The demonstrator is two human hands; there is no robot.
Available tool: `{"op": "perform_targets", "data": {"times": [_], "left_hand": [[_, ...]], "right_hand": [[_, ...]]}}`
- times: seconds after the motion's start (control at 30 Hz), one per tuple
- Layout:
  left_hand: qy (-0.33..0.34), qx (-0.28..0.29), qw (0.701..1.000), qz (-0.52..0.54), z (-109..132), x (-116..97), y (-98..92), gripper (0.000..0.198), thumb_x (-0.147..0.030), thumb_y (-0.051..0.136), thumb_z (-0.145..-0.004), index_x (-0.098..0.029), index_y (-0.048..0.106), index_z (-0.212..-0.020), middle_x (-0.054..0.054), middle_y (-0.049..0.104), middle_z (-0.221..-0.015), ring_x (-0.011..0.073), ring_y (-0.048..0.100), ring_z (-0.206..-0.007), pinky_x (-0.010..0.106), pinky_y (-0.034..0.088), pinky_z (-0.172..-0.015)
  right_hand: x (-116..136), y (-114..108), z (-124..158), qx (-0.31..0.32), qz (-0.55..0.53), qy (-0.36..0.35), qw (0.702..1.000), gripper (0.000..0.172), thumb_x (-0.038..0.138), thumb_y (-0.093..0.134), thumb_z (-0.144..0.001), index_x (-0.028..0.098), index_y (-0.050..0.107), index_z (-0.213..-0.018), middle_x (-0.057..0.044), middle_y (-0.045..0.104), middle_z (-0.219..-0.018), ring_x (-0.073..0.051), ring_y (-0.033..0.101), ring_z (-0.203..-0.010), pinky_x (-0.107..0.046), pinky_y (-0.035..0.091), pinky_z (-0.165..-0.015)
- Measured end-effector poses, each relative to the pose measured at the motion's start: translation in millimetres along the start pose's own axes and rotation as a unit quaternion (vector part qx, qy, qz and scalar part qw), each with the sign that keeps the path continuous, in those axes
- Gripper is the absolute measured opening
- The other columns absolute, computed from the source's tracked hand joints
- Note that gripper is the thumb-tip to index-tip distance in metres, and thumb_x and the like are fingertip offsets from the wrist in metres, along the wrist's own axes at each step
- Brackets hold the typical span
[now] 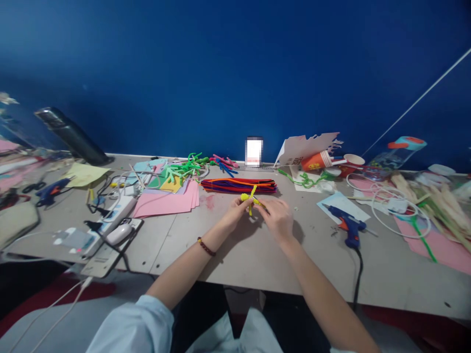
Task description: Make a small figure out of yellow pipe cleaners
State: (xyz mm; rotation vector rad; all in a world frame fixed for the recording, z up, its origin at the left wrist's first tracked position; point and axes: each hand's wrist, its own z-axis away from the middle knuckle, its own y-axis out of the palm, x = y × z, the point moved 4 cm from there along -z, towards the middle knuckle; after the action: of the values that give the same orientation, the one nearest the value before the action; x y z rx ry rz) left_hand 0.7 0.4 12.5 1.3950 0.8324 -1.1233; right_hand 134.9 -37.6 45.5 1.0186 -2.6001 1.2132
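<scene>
Both my hands meet above the middle of the table, around a yellow pipe cleaner figure (244, 197) with a coiled end and pieces that cross. My left hand (238, 212) pinches its coiled part between thumb and fingers. Closed on the other end, my right hand (278, 218) hides part of the yellow stem. Just beyond my fingers lies a bundle of pipe cleaners (228, 185) in red, orange, purple and black, held by a thin band.
Pink paper sheets (165, 203) and green pipe cleaners (187, 167) lie left of the bundle. A power strip (114, 218) and a phone (108, 255) with a mouse (119, 234) sit near the left edge. At right rests a blue glue gun (348, 225), its cord hanging over the front edge.
</scene>
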Motion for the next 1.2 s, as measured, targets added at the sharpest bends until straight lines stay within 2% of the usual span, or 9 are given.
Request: {"op": "perform_targets", "data": {"times": [0.17,0.3,0.43,0.53,0.77,0.93,1.0,1.1,1.2], "left_hand": [[0.004,-0.01,1.0,0.0,-2,0,-2.5,0.019,-0.035,0.072,-0.07,-0.018,0.065,-0.065,-0.001,0.057,-0.06,0.0079,0.047,-0.053,0.022,0.037,-0.052],[0.01,-0.002,1.0,-0.007,1,-5,-0.5,0.021,-0.036,0.074,-0.067,-0.017,0.066,-0.069,0.0,0.061,-0.065,0.0087,0.051,-0.056,0.023,0.041,-0.055],[0.016,0.003,1.0,0.0,5,-11,1.8,0.023,-0.037,0.076,-0.064,-0.017,0.066,-0.07,0.001,0.062,-0.068,0.0094,0.053,-0.06,0.023,0.043,-0.058],[0.02,0.001,1.0,-0.004,6,-13,2.4,0.023,-0.036,0.077,-0.064,-0.017,0.066,-0.071,0.001,0.063,-0.069,0.0101,0.054,-0.062,0.023,0.043,-0.059],[0.023,-0.005,1.0,-0.019,3,-14,0.3,0.019,-0.033,0.074,-0.067,-0.017,0.065,-0.07,0.001,0.064,-0.068,0.0095,0.054,-0.062,0.023,0.041,-0.06],[0.01,-0.005,1.0,-0.002,3,-13,-1.0,0.021,-0.035,0.075,-0.066,-0.017,0.065,-0.069,0.001,0.063,-0.067,0.0095,0.054,-0.059,0.023,0.042,-0.058],[0.011,-0.005,1.0,-0.001,2,-13,-0.8,0.021,-0.034,0.076,-0.065,-0.017,0.065,-0.07,0.0,0.063,-0.067,0.009,0.053,-0.059,0.022,0.041,-0.058],[0.014,-0.002,1.0,0.001,2,-12,0.0,0.02,-0.032,0.076,-0.065,-0.017,0.065,-0.069,0.0,0.063,-0.067,0.0092,0.054,-0.06,0.022,0.041,-0.059],[0.011,0.001,1.0,0.011,1,-10,1.0,0.021,-0.032,0.077,-0.064,-0.016,0.065,-0.068,0.001,0.063,-0.066,0.0099,0.054,-0.06,0.023,0.042,-0.059]], "right_hand": [[-1,5,1,0.007,-0.01,0.045,0.999,0.024,0.03,0.046,-0.092,0.021,0.067,-0.097,-0.007,0.071,-0.088,-0.023,0.063,-0.082,-0.037,0.041,-0.079],[-8,8,2,0.003,-0.067,0.101,0.993,0.02,0.034,0.05,-0.089,0.023,0.067,-0.092,-0.006,0.072,-0.091,-0.024,0.064,-0.085,-0.037,0.044,-0.079],[-18,14,4,0.025,-0.158,0.169,0.973,0.021,0.04,0.054,-0.085,0.024,0.067,-0.09,-0.005,0.072,-0.091,-0.023,0.064,-0.083,-0.034,0.048,-0.073],[-21,19,4,0.064,-0.196,0.201,0.958,0.023,0.04,0.053,-0.085,0.022,0.067,-0.084,-0.005,0.072,-0.082,-0.022,0.065,-0.075,-0.033,0.048,-0.067],[-19,24,4,0.098,-0.297,0.231,0.922,0.027,0.043,0.052,-0.083,0.02,0.066,-0.085,-0.003,0.07,-0.08,-0.019,0.063,-0.071,-0.029,0.049,-0.065],[-16,19,3,0.093,-0.248,0.199,0.944,0.021,0.039,0.058,-0.079,0.021,0.066,-0.087,-0.004,0.069,-0.08,-0.02,0.062,-0.073,-0.031,0.049,-0.068],[-17,19,3,0.088,-0.249,0.201,0.943,0.022,0.04,0.058,-0.08,0.021,0.067,-0.085,-0.005,0.069,-0.082,-0.021,0.063,-0.075,-0.033,0.049,-0.071],[-20,23,3,0.094,-0.325,0.248,0.908,0.028,0.046,0.055,-0.081,0.02,0.067,-0.082,-0.006,0.07,-0.082,-0.021,0.063,-0.076,-0.034,0.049,-0.072],[-23,31,4,0.115,-0.428,0.306,0.842,0.035,0.053,0.062,-0.073,0.018,0.067,-0.076,-0.006,0.07,-0.077,-0.02,0.064,-0.072,-0.033,0.05,-0.072]]}}
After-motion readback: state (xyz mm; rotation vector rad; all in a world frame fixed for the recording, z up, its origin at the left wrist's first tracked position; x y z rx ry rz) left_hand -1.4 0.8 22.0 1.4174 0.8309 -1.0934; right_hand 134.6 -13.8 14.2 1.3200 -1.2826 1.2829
